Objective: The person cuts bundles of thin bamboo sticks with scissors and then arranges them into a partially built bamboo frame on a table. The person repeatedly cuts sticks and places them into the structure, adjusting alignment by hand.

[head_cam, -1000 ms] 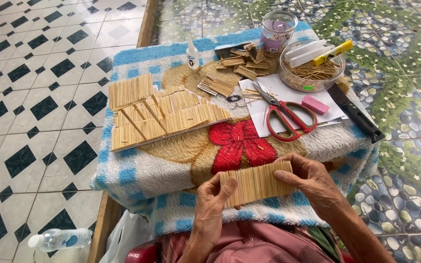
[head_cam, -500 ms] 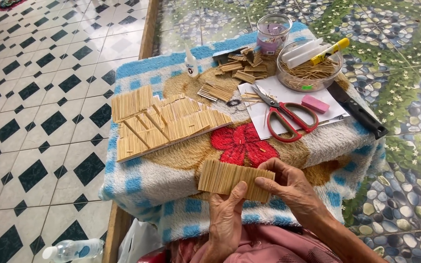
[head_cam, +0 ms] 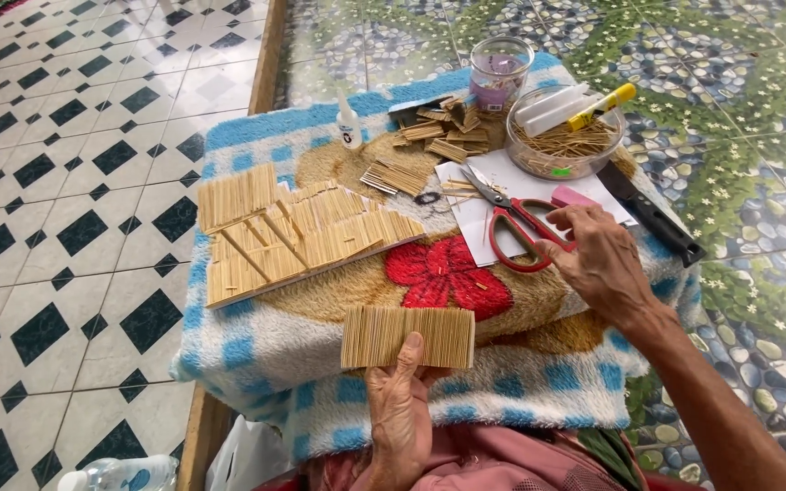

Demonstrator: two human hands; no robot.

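Two hands at work over a surface (head_cam: 256, 364) draped w/ a fluffy blue-checked towel bearing a red flower print. Far left, tiled floor in black-and-white diamonds; a clear plastic bottle (head_cam: 115, 475) lies at bottom left. On the towel's left part sits a flat assembly of glued toothpick panels (head_cam: 293, 238), pieces overlapping at angles. Behind it, a small white glue bottle (head_cam: 348, 125) stands upright. Center front: left hand (head_cam: 402, 414) holds a rectangular toothpick panel (head_cam: 408, 336), thumb pressed on its lower edge, grip closed on the panel, which hovers just over the towel's front part, below the red flower. Further back, center, loose bundles of toothpicks (head_cam: 434, 136) lie scattered, some on white paper (head_cam: 475, 218). Behind them a clear jar (head_cam: 500, 71) w/ purplish contents. To the right, red-handled scissors (head_cam: 516, 225) rest on the paper; right hand (head_cam: 598, 264) lies at the handles, fingers curled loosely, touching the handle loops; can't tell whether the grip is actually closed on them. A pink eraser-like block (head_cam: 573, 196) sits just beside that hand. Behind, a clear bowl (head_cam: 566, 164) of toothpicks w/ a yellow-capped tool resting across it. Far right edge, a black ruler-like strip (head_cam: 652, 214) lies diagonally.
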